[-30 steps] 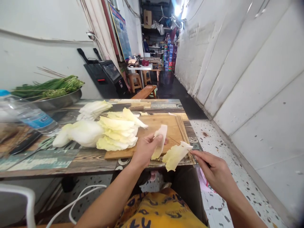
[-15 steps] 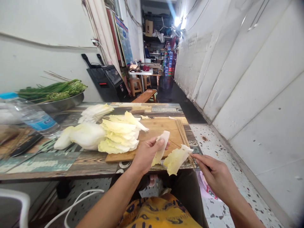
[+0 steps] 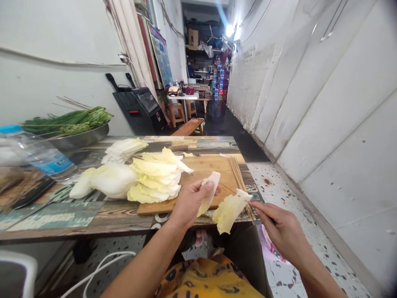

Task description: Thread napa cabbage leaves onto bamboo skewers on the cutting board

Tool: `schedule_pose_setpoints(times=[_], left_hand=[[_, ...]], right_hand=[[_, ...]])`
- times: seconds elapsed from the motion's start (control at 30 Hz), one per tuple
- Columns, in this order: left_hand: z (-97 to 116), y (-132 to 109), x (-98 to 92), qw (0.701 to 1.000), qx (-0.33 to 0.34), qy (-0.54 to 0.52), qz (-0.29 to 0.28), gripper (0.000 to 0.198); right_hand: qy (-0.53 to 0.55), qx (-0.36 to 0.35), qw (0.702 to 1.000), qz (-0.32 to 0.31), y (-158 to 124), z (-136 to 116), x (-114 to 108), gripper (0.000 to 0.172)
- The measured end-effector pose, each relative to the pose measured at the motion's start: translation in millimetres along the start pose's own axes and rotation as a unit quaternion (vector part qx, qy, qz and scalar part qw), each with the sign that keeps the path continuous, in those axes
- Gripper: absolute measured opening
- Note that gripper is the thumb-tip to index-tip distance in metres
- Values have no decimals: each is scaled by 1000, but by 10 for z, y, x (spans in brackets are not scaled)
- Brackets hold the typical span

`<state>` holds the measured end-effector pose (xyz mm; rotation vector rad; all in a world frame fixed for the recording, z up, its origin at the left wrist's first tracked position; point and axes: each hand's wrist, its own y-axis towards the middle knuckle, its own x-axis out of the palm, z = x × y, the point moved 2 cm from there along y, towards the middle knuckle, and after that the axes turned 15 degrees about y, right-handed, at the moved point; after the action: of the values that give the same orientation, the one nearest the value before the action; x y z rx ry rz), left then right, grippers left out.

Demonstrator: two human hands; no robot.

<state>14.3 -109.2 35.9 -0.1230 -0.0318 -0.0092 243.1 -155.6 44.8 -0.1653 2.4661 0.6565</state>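
Work looks partway along: one leaf [image 3: 228, 213] hangs on a skewer [image 3: 228, 188] near its right end, over the near edge of the worktop [image 3: 120, 211]. The right hand [image 3: 279, 223] is closed in a pinch round the skewer's end; the left hand [image 3: 190, 202] pinches a second leaf [image 3: 213, 181] between thumb and fingers, above the near part of the board [image 3: 204, 163]. Whether the skewer's tip has pierced that leaf is hidden. What seems left is the pile [image 3: 155, 174] overlapping the board's left side, apparently unthreaded; a bundle of sticks [image 3: 237, 169] lies along its right edge. Beyond the cabbage [image 3: 114, 178], a farther stack [image 3: 124, 149] is partly covered, so whether it is skewered cannot be told.
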Motion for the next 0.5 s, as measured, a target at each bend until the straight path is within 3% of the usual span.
schedule_pose_setpoints(times=[0.5], left_hand=[[5,-66,-18,997,27,64,23,30]], right_hand=[[-19,1,1000,-22,-32,-11,-8,29]])
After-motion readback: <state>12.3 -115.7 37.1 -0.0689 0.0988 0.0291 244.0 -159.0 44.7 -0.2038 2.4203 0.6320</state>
